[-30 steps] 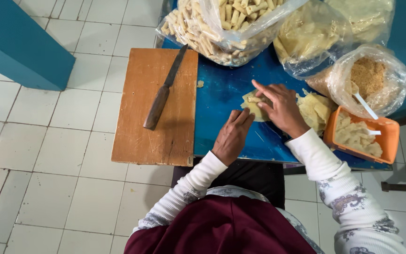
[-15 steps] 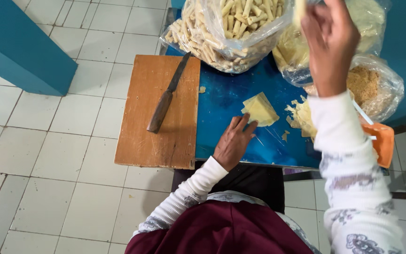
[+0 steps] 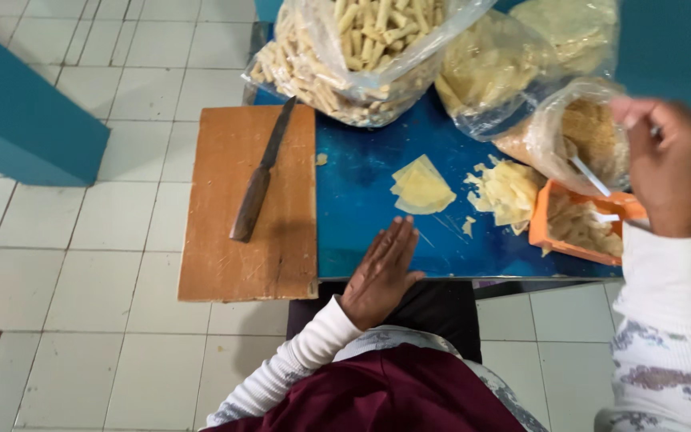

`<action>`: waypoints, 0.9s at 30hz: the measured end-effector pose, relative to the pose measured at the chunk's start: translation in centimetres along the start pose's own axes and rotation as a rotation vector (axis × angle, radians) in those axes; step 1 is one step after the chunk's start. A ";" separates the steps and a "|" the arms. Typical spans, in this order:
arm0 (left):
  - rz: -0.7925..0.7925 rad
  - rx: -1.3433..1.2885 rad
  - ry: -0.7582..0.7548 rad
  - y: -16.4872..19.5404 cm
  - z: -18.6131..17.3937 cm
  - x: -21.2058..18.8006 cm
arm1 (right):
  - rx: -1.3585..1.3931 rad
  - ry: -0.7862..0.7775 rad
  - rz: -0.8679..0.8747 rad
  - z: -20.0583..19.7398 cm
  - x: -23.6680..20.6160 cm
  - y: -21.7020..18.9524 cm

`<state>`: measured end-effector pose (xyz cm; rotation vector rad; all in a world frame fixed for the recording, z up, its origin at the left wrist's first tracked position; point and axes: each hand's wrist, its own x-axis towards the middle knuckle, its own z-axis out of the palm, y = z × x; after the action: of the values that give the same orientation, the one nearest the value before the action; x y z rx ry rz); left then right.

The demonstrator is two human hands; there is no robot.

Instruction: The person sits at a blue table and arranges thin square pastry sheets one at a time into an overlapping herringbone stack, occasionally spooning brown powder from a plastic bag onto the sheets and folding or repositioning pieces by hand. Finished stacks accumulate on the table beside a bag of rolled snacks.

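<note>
The left hand (image 3: 383,272) is laid flat and open, palm down, at the near edge of the blue worktop (image 3: 361,200), holding nothing; it is probably rested there for support. The right hand (image 3: 669,164) is raised at the right edge, over the orange tray (image 3: 541,232) and beside the crumb bag (image 3: 577,132), with fingers curled. It is blurred, so whether anything is pinched cannot be told.

A folded wrapper (image 3: 419,188), pale yellow, thin and roughly triangular, is left in the middle of the worktop, just beyond the left hand and apart from it. Loose wrappers (image 3: 507,190) are heaped next to the tray, within easy reach. On the left, a board (image 3: 225,240) is set with a knife (image 3: 259,176) lying on it, untouched. Bags of rolls (image 3: 345,56) are kept at the far edge.
</note>
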<state>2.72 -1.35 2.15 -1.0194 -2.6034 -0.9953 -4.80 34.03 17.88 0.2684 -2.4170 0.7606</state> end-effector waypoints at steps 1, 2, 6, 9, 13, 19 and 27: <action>0.025 -0.032 -0.017 0.1 0.5 0.2 | -0.145 -0.034 0.012 -0.4 -1.1 1.0; 0.046 -0.062 -0.033 0.2 1.0 0.3 | -0.288 -0.071 0.023 -0.6 -2.1 1.9; 0.154 -0.237 -0.083 0.3 2.4 1.6 | -0.578 -0.218 0.229 0.2 -5.5 4.5; 0.082 -0.143 0.011 0.3 2.3 3.3 | -0.631 -0.259 0.271 1.1 -6.6 5.5; -0.256 -0.024 0.223 0.0 0.9 5.5 | -0.615 -0.206 0.244 0.9 -7.6 5.7; -0.354 0.058 0.360 -0.8 0.4 7.4 | -0.678 -0.141 0.155 -0.1 -8.4 5.9; -0.364 0.122 0.298 -1.1 1.3 7.9 | -0.219 -0.239 0.470 -0.7 -7.9 6.5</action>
<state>-3.86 3.15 3.55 -0.3408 -2.6011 -0.9579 -0.34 39.89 10.70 -0.3264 -2.8054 0.6779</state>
